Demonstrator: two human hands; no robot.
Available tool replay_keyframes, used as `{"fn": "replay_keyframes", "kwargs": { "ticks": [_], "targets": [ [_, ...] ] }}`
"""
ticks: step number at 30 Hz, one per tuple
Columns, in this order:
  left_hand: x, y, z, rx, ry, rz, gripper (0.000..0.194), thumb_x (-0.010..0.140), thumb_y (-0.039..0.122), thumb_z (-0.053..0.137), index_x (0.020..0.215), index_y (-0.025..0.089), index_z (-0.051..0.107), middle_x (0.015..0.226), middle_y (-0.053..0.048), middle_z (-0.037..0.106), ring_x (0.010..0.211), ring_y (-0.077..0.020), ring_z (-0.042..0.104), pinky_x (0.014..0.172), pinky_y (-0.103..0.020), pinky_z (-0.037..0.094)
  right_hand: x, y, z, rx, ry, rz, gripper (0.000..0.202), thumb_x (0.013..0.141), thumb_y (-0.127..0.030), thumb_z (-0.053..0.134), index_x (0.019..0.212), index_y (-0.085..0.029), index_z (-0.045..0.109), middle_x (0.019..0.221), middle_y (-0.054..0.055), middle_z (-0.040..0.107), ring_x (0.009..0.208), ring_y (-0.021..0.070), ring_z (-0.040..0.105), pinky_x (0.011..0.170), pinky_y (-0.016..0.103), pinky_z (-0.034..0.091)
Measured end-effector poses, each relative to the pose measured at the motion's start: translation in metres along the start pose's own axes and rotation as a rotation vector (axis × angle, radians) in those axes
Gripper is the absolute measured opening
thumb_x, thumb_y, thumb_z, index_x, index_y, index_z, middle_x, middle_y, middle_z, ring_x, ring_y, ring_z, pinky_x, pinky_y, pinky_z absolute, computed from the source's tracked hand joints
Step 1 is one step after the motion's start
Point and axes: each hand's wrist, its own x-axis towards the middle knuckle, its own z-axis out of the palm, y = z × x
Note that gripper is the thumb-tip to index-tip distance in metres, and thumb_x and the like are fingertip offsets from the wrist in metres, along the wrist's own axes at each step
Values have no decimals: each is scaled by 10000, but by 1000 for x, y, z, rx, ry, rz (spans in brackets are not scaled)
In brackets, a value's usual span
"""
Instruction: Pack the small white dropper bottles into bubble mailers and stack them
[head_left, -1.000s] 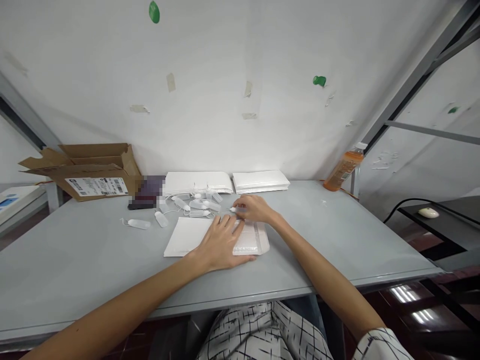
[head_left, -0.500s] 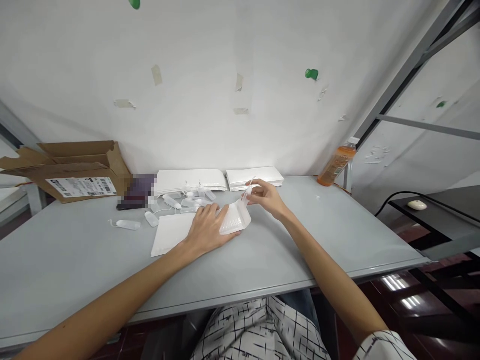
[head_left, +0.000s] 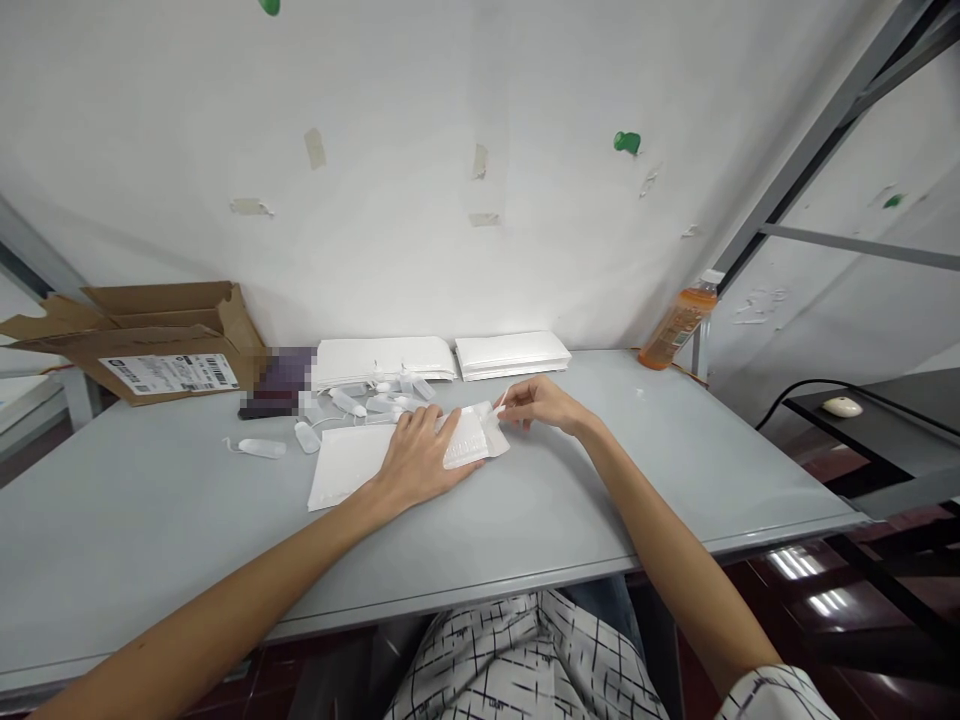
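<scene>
A white padded envelope (head_left: pixel 341 462) lies on the grey table, its bubble-lined mouth facing right. My left hand (head_left: pixel 420 450) lies across it and grips it near the mouth, fingers over the top and thumb side at the lower edge. At the mouth, my right hand (head_left: pixel 544 403) pinches a small translucent squeeze bottle (head_left: pixel 499 408) with a thin tip; most of the bottle is hidden by the envelope and fingers. Several similar bottles (head_left: pixel 386 402) lie loose behind the envelope, and one bottle (head_left: pixel 261 448) rests further left.
Two stacks of white envelopes, a left stack (head_left: pixel 382 358) and a right stack (head_left: pixel 514 352), sit against the wall. An open cardboard box (head_left: pixel 169 345) stands at the left by a dark, partly blurred item (head_left: pixel 285 385). An orange drink bottle (head_left: pixel 679 325) leans at the back right.
My right hand has moved slightly right and down, bringing the small bottle lower into the envelope's mouth. My left hand keeps its hold on the envelope.
</scene>
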Motion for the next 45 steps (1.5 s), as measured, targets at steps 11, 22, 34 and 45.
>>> {"fn": "replay_keyframes", "kwargs": {
  "ticks": [11,22,34,45],
  "targets": [
    [0,0,2,-16,7,6,704,853,648,546,1340,139,533,1141,-164,573,1047,-328,525,910,-456,394,-2,-8,19,-144,-173,23,185,719,-308,686,778,-153,767,630,-6,591,545,85,387,542,264,311],
    [0,-1,0,-10,8,9,697,856,623,546,1350,133,526,1143,-169,568,1008,-317,521,889,-445,399,-5,-6,4,-152,22,-39,236,681,-322,738,821,-179,614,769,-7,637,495,72,465,539,265,385],
    [-1,0,1,-15,9,13,687,863,621,536,1343,130,534,1131,-168,562,1021,-321,518,896,-443,388,5,6,14,-420,42,-95,126,756,-209,633,808,-173,742,770,21,668,686,132,545,659,269,417],
    [-1,-1,1,7,2,13,701,873,628,524,1369,134,515,1143,-165,567,1035,-317,515,910,-437,385,6,5,24,-408,50,-236,102,790,-246,707,869,-220,766,1186,86,536,1036,208,565,888,352,469]
  ]
}}
